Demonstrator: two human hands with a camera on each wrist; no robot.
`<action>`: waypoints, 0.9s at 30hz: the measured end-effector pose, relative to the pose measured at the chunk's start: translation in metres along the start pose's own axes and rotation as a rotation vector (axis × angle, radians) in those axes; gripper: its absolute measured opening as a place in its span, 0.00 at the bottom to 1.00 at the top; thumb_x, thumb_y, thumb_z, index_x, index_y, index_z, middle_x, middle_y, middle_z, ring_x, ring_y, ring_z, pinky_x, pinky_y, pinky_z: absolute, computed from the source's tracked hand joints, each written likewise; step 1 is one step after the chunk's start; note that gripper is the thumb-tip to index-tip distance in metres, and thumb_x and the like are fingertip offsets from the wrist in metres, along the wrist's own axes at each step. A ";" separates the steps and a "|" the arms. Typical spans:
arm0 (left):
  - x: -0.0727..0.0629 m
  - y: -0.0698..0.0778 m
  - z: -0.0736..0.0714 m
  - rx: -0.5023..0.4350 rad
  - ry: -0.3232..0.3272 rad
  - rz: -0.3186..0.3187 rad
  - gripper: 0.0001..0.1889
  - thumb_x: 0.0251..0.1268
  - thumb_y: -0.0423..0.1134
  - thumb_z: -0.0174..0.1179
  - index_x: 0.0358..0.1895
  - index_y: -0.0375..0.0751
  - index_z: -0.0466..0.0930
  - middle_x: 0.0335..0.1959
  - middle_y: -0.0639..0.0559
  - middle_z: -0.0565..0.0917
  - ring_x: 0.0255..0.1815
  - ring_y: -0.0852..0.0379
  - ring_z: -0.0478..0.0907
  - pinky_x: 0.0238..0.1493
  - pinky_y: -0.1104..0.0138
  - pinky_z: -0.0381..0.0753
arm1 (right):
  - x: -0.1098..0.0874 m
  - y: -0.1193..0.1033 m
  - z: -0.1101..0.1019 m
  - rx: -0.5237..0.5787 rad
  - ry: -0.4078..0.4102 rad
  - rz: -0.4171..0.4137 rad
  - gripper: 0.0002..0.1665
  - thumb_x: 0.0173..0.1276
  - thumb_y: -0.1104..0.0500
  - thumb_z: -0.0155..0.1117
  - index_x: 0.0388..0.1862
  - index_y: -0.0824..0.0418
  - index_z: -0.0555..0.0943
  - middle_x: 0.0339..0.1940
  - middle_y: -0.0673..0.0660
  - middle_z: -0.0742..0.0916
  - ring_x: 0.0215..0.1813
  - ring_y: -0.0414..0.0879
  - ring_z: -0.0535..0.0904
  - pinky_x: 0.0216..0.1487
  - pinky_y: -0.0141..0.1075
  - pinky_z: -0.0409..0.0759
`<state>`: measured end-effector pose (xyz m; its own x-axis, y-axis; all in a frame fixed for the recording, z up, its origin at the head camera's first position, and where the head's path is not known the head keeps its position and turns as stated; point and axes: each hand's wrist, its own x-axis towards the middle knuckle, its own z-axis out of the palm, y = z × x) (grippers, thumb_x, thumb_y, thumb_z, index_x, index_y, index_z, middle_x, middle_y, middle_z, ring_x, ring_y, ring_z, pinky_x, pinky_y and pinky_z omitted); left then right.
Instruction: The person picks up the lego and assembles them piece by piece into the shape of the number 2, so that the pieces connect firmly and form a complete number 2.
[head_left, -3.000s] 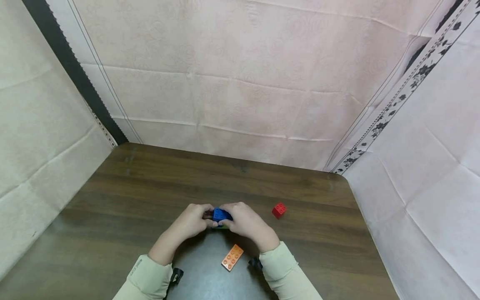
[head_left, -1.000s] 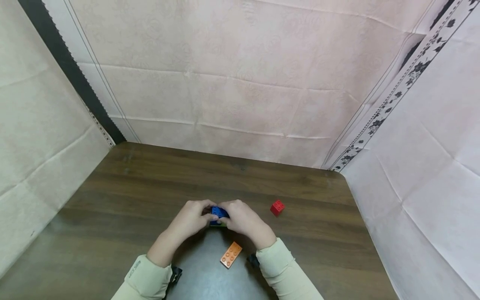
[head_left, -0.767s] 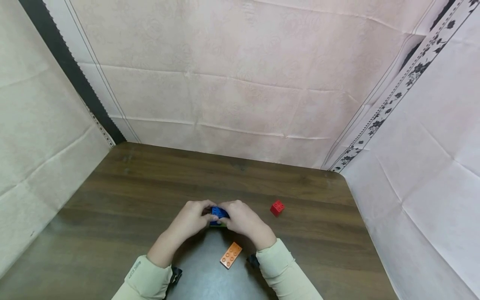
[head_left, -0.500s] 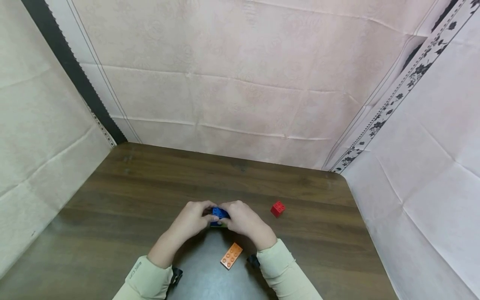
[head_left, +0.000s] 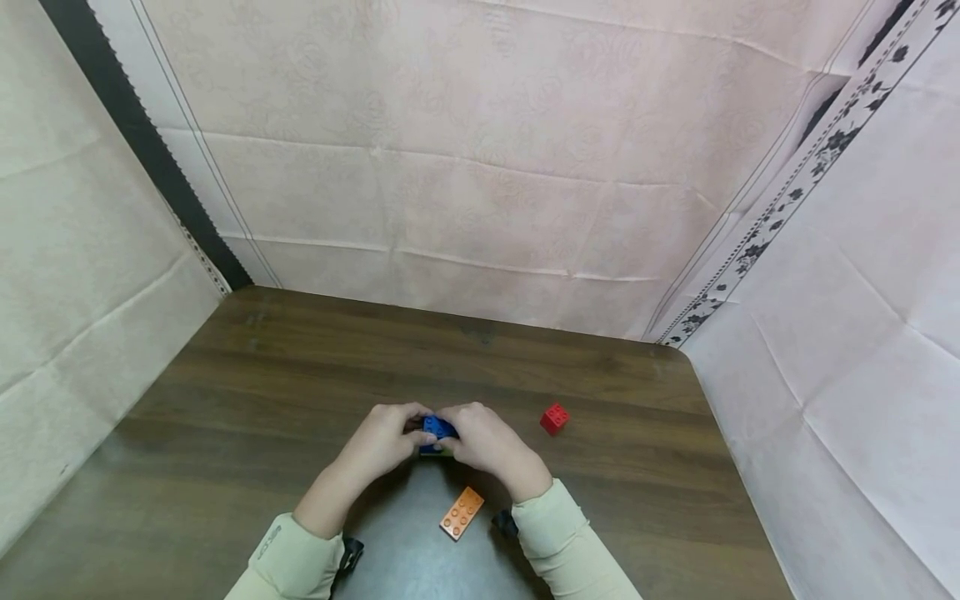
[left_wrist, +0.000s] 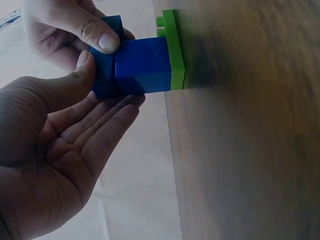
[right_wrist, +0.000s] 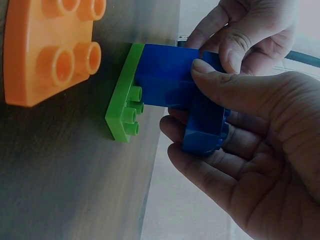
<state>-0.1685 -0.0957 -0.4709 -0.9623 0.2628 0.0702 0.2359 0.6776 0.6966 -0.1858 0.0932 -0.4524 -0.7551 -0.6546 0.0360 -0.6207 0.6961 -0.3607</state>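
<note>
In the head view, my left hand [head_left: 384, 437] and right hand [head_left: 487, 437] meet around a small stack of toy building bricks. A green studded plate [right_wrist: 122, 95] forms its base, low against the wooden table. On it stands a blue brick [left_wrist: 142, 65], topped by another blue brick [right_wrist: 204, 127] that juts out past the lower one toward my right side. The left thumb and fingers pinch the upper brick at one end; my right thumb and fingers grip its jutting end. Fingers partly hide the upper brick in both wrist views.
An orange studded brick [head_left: 462, 513] lies on the table [head_left: 315, 342], nearer to me than the stack and between my forearms. Beyond my right hand sits a red brick [head_left: 554, 419]. Pale cloth hangs [head_left: 480, 167] surround the table's back and sides.
Since three seconds ago, my left thumb has moved up a little, nearer the right thumb at the blue brick. Both hands keep their hold almost still; the orange and red bricks stay put.
</note>
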 end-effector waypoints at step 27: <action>-0.001 0.004 -0.003 -0.025 -0.007 -0.013 0.11 0.62 0.38 0.71 0.46 0.43 0.86 0.36 0.54 0.86 0.26 0.63 0.77 0.28 0.67 0.78 | 0.000 0.000 0.000 -0.013 -0.011 0.004 0.18 0.72 0.56 0.68 0.58 0.58 0.83 0.46 0.50 0.88 0.41 0.39 0.81 0.47 0.34 0.81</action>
<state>-0.1668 -0.0954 -0.4663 -0.9643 0.2589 0.0562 0.2197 0.6633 0.7154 -0.1853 0.0931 -0.4524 -0.7553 -0.6549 0.0242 -0.6203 0.7024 -0.3490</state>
